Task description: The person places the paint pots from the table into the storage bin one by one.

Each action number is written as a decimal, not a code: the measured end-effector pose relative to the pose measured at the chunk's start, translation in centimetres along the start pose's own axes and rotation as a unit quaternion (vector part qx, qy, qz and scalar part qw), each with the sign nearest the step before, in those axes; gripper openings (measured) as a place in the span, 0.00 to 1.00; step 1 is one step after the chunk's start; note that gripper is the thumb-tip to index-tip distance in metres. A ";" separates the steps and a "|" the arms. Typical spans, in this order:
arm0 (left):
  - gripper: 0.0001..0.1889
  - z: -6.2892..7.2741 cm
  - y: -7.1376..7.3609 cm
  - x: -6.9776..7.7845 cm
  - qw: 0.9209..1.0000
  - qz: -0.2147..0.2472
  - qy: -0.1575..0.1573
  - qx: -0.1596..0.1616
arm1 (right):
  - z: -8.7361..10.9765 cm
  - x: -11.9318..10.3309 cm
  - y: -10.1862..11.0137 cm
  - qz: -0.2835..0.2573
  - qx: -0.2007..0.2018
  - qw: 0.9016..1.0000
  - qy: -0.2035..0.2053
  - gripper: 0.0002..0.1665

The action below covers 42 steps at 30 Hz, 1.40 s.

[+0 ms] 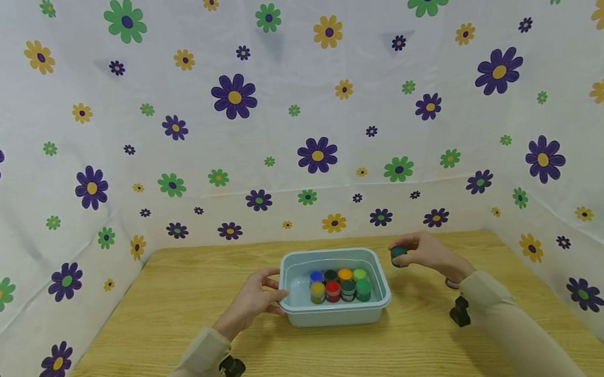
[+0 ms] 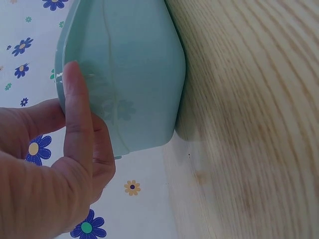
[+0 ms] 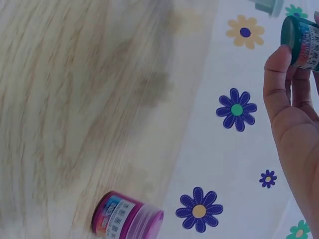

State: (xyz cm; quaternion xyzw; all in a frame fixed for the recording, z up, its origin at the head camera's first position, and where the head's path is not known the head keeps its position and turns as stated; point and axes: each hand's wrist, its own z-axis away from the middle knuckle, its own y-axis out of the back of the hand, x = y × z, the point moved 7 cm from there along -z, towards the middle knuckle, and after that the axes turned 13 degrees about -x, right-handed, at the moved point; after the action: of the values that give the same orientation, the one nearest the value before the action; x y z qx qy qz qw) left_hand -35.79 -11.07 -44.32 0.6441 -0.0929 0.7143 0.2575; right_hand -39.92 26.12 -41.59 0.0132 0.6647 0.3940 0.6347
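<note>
A pale blue plastic basin [image 1: 334, 317] sits on the table with several small paint jars [image 1: 333, 291] inside, in blue, black, orange, yellow, red and green shades. My left hand [image 1: 253, 301] holds the basin's left rim; in the left wrist view its fingers [image 2: 77, 107] lie against the outer wall. Just right of the basin, my right hand [image 1: 427, 253] grips a dark teal paint jar [image 1: 398, 256] above the table. The label of that teal jar [image 3: 306, 45] faces the right wrist camera.
A magenta paint jar [image 3: 127, 217] with a clear-looking end rests on the table beneath my right wrist, mostly hidden in the head view. Wood-grain tabletop [image 1: 321, 371] surrounds the basin. A white flower-patterned cloth [image 1: 296, 134] hangs at the back and both sides.
</note>
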 end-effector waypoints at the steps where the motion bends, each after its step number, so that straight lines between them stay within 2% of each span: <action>1: 0.31 0.0 0.0 0.0 1.000 0.000 0.000 0.000 | 0.0 -0.2 -0.1 -0.005 -0.002 1.000 0.004 0.24; 6: 0.31 0.0 0.1 0.0 1.000 0.001 -0.001 0.000 | -0.4 -1.5 -0.7 -0.028 -0.012 0.999 0.022 0.25; 13: 0.31 0.0 0.0 0.0 1.000 -0.001 -0.003 -0.001 | -1.4 -2.3 -1.7 -0.052 -0.006 0.998 0.023 0.28; 20: 0.31 -0.2 -0.2 -0.2 1.000 -0.003 -0.003 -0.001 | -1.8 -3.4 -3.2 -0.028 0.015 0.999 0.014 0.29; 26: 0.31 -0.1 -0.1 -0.3 1.000 0.008 -0.007 0.004 | -3.0 -4.4 -4.1 -0.020 0.031 0.999 0.003 0.27; 42: 0.31 0.1 -0.1 -0.2 1.000 0.018 -0.005 0.005 | -6.2 -6.2 -7.7 -0.033 0.007 0.999 -0.015 0.24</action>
State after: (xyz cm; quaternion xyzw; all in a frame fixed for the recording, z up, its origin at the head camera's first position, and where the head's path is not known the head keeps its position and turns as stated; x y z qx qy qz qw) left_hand -35.70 -11.11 -44.53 0.6474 -0.1019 0.7160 0.2406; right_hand -40.31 14.42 -41.29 0.0015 0.6580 0.3675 0.6572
